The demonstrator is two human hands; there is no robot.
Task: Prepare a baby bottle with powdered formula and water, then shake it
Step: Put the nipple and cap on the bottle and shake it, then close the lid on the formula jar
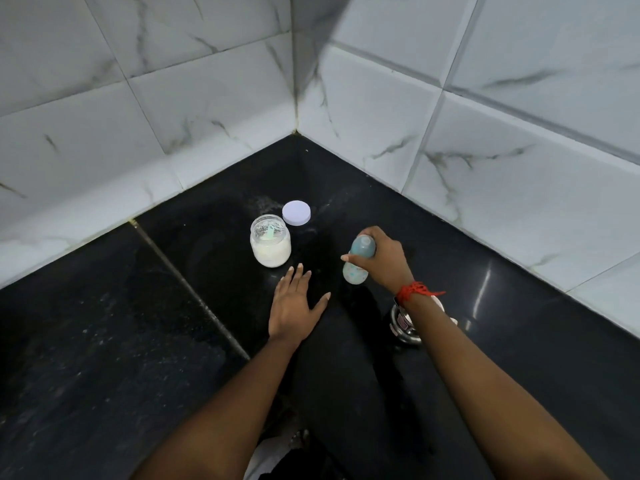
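The main risk is a leak or slip: if the baby bottle's [358, 260] top is not sealed tight, shaking could spray liquid over the black bench [138, 323], and a loose grip would let it fly toward the open formula jar [270, 245], whose lid [296, 212] lies just behind it. The right hand [382, 263] is raised above the bench with its fingers [356, 258] wrapped around the bottle, which is tilted. The left hand [294, 304] lies flat, palm down and released, near the jar. A steel vessel [403, 323] sits partly hidden under the right wrist.
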